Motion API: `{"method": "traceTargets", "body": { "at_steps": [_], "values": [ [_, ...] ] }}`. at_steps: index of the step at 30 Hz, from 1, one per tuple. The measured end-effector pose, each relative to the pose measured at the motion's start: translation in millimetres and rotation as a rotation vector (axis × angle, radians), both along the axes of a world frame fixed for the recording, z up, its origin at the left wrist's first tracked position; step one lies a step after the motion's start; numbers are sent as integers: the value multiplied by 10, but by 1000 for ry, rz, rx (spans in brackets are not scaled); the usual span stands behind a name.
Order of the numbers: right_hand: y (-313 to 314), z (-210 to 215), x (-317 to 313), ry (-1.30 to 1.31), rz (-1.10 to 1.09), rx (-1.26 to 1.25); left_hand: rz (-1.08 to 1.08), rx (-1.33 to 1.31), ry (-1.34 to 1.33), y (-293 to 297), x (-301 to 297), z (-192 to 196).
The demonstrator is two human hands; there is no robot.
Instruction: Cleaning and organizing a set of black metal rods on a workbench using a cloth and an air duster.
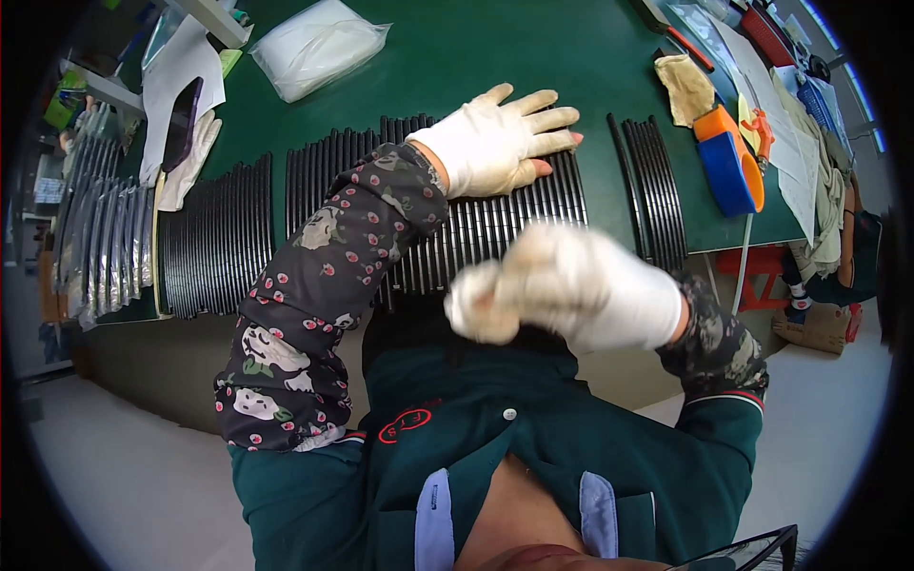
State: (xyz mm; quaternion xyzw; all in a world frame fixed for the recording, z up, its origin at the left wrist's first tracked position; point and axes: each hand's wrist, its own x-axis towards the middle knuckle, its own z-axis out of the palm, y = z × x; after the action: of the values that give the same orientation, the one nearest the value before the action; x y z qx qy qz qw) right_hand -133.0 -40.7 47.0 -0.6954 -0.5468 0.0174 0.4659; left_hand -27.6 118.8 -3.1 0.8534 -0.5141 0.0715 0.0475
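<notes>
Plainly, the splayed left hand point(490, 143) touches black rods point(457, 240).

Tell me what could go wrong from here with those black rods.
The left hand lies spread on the row of black rods; a sideways push could roll them out of line. Their near ends reach about to the edge of the green table, so the right hand, blurred beside them, might knock some off. Bare fingertips show on the left hand and might smudge the rods.
</notes>
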Motion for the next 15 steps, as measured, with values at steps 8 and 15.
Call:
{"method": "traceTargets", "body": {
  "at_steps": [8, 15],
  "values": [
    [-237, -128, -159, 120, 334, -442, -12, 19, -16, 2, -4, 22],
    [-414, -519, 222, -25, -207, -34, -20, 44, -18, -31, -8, 79]
  ]
}}
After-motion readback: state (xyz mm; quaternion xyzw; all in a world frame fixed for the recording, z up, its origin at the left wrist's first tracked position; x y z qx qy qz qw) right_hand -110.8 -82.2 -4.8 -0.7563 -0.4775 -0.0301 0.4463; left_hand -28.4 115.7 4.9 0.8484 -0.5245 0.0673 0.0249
